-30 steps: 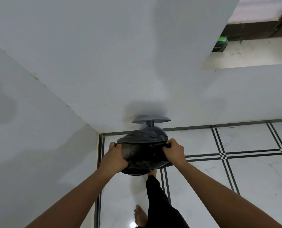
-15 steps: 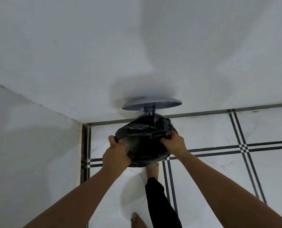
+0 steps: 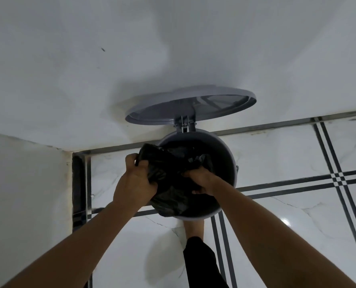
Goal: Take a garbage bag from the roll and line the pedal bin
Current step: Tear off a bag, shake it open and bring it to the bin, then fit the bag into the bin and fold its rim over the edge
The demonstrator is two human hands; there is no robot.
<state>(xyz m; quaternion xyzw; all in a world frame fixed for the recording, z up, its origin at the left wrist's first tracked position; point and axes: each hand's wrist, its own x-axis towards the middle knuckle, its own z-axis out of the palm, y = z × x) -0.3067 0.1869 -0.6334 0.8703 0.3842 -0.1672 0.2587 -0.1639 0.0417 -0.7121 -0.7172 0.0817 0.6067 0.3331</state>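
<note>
White plaster walls [image 3: 173,48] fill the upper half of the frame and meet in a corner at the left, above a glossy white marble-look floor [image 3: 287,204] crossed by paired black inlay lines. Against the wall at the centre of the frame stands a round grey plastic pedal bin [image 3: 230,163], its flat round grey lid [image 3: 190,110] swung up on the rear hinge and leaning back toward the wall, so the mouth is open.

A crumpled black plastic garbage bag [image 3: 168,179] sits bunched over the left and near part of the bin's mouth, some of it sagging inside, some draped over the near rim. The far and right parts of the rim are bare grey.

The left hand [image 3: 135,179], just left of centre, is clenched around a fold of the bag at the bin's left edge, fingers curled tight into the plastic. The right hand [image 3: 202,179], just right of centre, reaches down inside the bin's mouth with its fingers buried in the bag, closed on the plastic.

Below the bin, in the lower centre, a bare foot [image 3: 193,228] at the end of a black trouser leg [image 3: 202,265] is tucked under the bin's near edge.
</note>
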